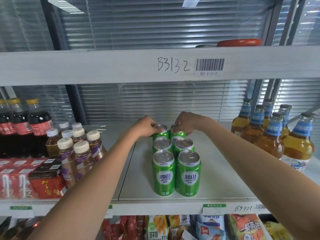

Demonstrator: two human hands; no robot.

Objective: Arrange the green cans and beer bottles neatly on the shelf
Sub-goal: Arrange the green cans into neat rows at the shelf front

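Note:
Several green cans stand upright in two columns in the middle of the white shelf (216, 170). The front left can (163, 175) and front right can (188, 175) show their labels. My left hand (147, 126) grips the rear left can (161, 131) by its top. My right hand (186, 122) grips the rear right can (176, 134) the same way. Several beer bottles (270, 141) with blue neck labels and amber liquid stand clustered at the shelf's right end.
Cola bottles (26, 129) and tea bottles with white caps (78, 153) fill the left of the shelf, with red cartons (46, 181) in front. The upper shelf beam (103, 66) hangs overhead. Snack bags (242, 227) lie on the shelf below.

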